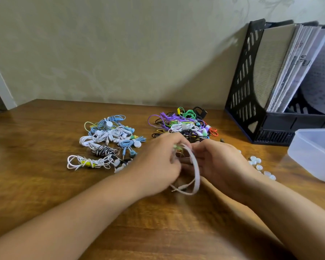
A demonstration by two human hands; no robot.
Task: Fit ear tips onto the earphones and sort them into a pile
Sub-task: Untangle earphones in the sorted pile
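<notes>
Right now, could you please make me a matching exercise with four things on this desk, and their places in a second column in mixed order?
Things:
1. loose ear tips
2. black file holder
3. white and blue earphone pile
4. flat white cable

Places:
A. between the two hands
B. left part of the desk
C. back right, against the wall
D. on the desk, right of the right hand

Pairs: 1-D, 2-C, 3-B, 4-A

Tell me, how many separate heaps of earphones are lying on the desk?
2. A mostly white-and-blue heap lies left of the hands; a multicoloured heap lies behind them, partly hidden by the left hand.
</notes>
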